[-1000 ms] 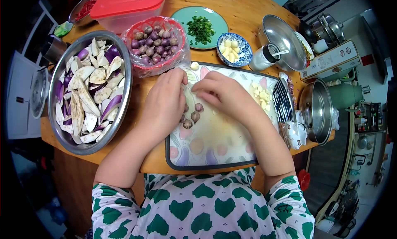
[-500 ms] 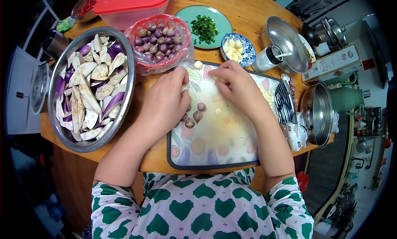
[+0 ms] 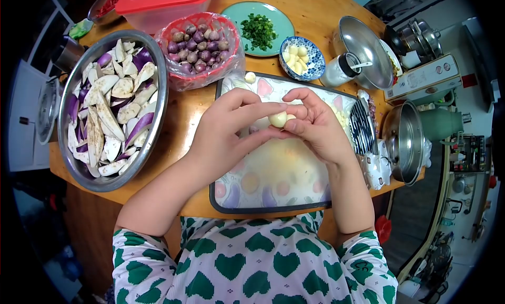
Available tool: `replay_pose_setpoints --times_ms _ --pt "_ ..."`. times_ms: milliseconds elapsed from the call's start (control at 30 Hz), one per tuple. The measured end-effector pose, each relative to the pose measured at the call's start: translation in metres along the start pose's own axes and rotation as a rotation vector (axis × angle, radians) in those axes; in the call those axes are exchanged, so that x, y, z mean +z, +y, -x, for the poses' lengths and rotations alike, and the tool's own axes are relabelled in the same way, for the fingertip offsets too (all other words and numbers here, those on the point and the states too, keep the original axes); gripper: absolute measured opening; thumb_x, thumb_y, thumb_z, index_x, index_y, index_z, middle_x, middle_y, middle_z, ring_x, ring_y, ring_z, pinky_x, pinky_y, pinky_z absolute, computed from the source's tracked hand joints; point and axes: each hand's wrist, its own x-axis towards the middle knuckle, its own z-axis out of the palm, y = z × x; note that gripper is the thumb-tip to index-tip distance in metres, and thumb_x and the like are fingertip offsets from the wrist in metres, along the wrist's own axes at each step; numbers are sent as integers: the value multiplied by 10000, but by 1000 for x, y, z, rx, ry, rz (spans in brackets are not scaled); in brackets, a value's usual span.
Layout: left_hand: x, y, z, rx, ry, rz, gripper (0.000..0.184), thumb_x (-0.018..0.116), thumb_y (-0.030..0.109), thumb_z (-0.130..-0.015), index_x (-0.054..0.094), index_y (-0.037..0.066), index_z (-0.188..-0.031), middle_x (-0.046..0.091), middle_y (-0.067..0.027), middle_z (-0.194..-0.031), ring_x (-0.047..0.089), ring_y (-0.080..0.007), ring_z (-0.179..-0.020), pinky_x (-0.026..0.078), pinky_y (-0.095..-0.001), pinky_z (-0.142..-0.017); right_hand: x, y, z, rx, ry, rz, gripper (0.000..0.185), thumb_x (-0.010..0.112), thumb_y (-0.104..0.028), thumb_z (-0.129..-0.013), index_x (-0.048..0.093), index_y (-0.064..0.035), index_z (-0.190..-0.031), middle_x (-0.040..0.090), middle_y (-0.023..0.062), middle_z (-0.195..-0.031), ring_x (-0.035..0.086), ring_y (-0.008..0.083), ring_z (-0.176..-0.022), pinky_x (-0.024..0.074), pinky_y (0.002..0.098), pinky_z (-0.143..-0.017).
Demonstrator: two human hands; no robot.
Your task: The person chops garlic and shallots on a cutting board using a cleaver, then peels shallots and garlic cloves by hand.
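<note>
My left hand (image 3: pixel 223 125) is closed, thumb and forefinger pinching a pale peeled clove (image 3: pixel 278 119) above the cutting board (image 3: pixel 273 194). My right hand (image 3: pixel 315 125) meets it there, its thumb and fingers closed on a second pale clove (image 3: pixel 290 117). A single pale clove (image 3: pixel 250 77) lies at the board's top left corner. Under my fingers a bit of a small purple bulb (image 3: pixel 253 129) shows; the others on the board are hidden by my left hand. Pale pieces (image 3: pixel 342 116) lie at the board's right, partly behind my right hand.
Cut eggplant fills a steel bowl (image 3: pixel 66 141) at left. Behind the board are a red basket (image 3: pixel 184 83) of small purple bulbs, a green plate (image 3: pixel 231 12) of chopped greens, a blue-patterned bowl (image 3: pixel 315 67) with pale cloves and a jar (image 3: pixel 334 75). Steel bowls (image 3: pixel 405 146) stand at right.
Both hands have come together over the board's middle, where pale cloves now show between the fingers. The small purple bulbs there are now mostly covered by my left hand.
</note>
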Motion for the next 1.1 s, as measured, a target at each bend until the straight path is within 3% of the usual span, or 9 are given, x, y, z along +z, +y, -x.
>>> replay_pose_setpoints --times_ms 133,333,533,633,833,933,1067,1100 --pt "3 -1 3 -94 46 79 388 854 23 -777 755 85 -1147 612 -42 -1028 600 -145 -838 502 -257 -713 8 2 4 109 97 -133 324 612 -223 -1065 504 -78 -1334 700 137 -1220 713 199 -1068 589 315 -930" --pt "3 -2 2 -102 65 134 361 858 6 -765 729 59 -1099 635 -39 -1021 582 -115 -817 488 -248 -696 14 5 9 130 92 -206 486 538 -489 -1062 506 -95 -1346 682 147 -1252 703 205 -1104 591 308 -920" --pt "2 1 3 -77 63 157 373 890 26 -735 710 62 -1060 640 -32 -1000 578 -106 -805 478 -236 -695 11 16 9 71 41 -202 459 625 -423 -1034 520 -75 -1315 702 147 -1215 720 199 -1056 590 293 -850" --pt "1 2 2 -72 52 195 326 898 118 -763 732 76 -1040 678 -37 -968 641 -136 -807 527 -265 -667 7 18 7 81 16 -190 373 657 -303 -1028 541 -57 -1282 721 137 -1152 724 183 -988 568 274 -764" --pt "5 1 3 -71 61 161 319 899 111 -762 737 78 -1034 658 -39 -922 635 -128 -793 517 -259 -661 21 2 5 185 114 -122 301 664 -95 -998 588 -44 -1284 736 101 -1067 685 132 -792 529 247 -635" --pt "6 -12 5 20 -7 35 497 903 35 -732 713 80 -1188 597 15 -926 552 -72 -778 462 -221 -686 16 8 3 186 54 7 307 670 -82 -992 606 -52 -1291 741 68 -1023 642 96 -701 517 235 -596" --pt "-6 1 -2 -254 68 243 607 833 -46 -796 636 74 -1358 527 66 -897 495 -23 -777 419 -176 -689 9 -13 -19 -69 364 539 289 672 -120 -1004 617 -63 -1281 653 -12 -861 546 51 -650 471 214 -600" --pt "-11 2 -4 -276 148 230 513 798 -42 -834 650 55 -1315 531 65 -894 489 -21 -776 415 -172 -688 -8 -11 -34 -252 405 713 302 689 -144 -992 618 -59 -1273 613 -1 -838 525 61 -708 462 223 -652"
